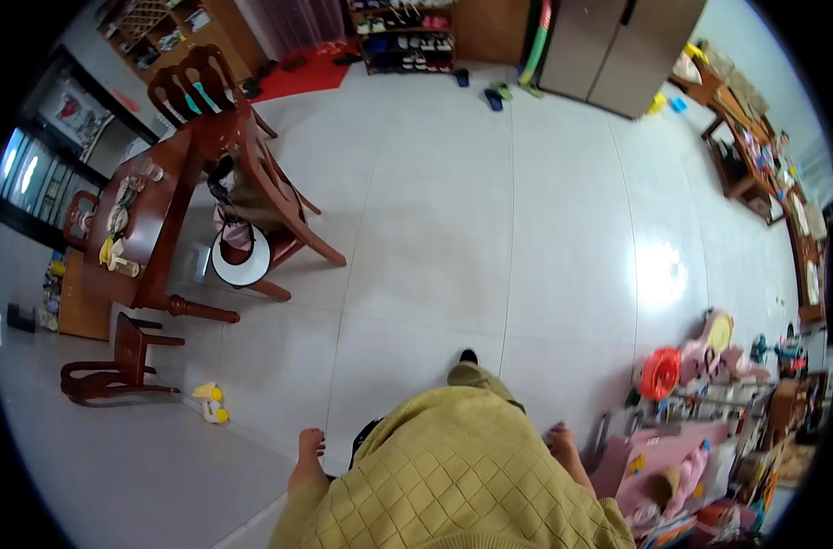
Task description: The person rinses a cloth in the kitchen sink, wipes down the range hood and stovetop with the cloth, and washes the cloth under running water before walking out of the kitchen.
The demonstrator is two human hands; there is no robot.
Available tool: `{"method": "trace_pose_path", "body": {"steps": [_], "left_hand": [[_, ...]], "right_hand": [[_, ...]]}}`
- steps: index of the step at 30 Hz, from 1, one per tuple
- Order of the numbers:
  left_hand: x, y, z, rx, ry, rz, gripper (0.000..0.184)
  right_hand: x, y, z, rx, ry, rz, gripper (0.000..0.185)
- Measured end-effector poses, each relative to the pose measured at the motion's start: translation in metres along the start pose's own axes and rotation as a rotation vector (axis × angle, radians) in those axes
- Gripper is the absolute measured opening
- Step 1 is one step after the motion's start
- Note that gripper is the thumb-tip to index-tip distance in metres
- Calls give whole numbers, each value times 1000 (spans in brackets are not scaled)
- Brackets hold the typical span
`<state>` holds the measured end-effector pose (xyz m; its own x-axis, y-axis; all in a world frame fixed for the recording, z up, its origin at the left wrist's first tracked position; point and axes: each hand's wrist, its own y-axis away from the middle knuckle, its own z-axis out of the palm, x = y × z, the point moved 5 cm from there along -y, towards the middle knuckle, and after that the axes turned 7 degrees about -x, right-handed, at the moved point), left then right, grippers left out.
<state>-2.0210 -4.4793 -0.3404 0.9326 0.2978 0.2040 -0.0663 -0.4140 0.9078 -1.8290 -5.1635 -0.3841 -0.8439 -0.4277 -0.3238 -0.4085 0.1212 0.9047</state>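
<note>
My left hand (312,444) hangs beside my body, its fingers loosely bent and a little apart, with nothing visible in it. On the other side my right hand (560,442) hangs low too, fingers slightly curled and apart, and no object shows in it. Between them is my yellow-green quilted top (435,467). One dark shoe (469,355) shows ahead on the tiled floor (426,229). Nearest my right hand stands a pink play table (632,462) with toys around it. A pair of small yellow and white slippers (212,403) lies to the left of my left hand.
At left stand a dark wooden dining table (160,220), a chair holding a bag (270,183), and a low chair (128,366). A shoe rack (407,41) and a fridge (609,46) are at the back. A red round toy (659,373) stands at right.
</note>
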Motion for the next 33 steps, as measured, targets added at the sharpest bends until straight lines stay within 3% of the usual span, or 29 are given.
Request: {"method": "trace_pose_path", "body": {"steps": [3,7,11,13,18,21,23,26,28,30,33], "left_hand": [[35,22,19,-76,125,53,31],[121,10,27,9,41,123,37],[189,-3,29,101,33,225,39],[220,-23,38,99,5,246,39],[312,-79,40,7,-22,249,37],[387,-100,36,45,0,267,33],[456,-121,29,33,-130,293,31],[540,-167,22,106,-376,434,30],[609,-176,17,96,-210,415,31],[678,-183,15,157,-181,694,32],[767,-179,14,43,-55,574,33]], "right_hand": [[-77,-17,-29,29,13,23,34],[-198,-71,-49,91,114,-71,32],[-337,-118,-32,80,373,-222,32],[-406,-143,-5,45,359,-291,33],[-561,-182,77,28,659,-781,33],[-622,-198,99,-177,528,-490,33],[-662,-194,100,-184,606,-380,34],[-700,-185,88,-81,415,-312,32],[-711,-193,80,-88,306,-204,28],[-719,-210,71,-119,276,-38,23],[-757,-237,67,-142,315,59,17]]}}
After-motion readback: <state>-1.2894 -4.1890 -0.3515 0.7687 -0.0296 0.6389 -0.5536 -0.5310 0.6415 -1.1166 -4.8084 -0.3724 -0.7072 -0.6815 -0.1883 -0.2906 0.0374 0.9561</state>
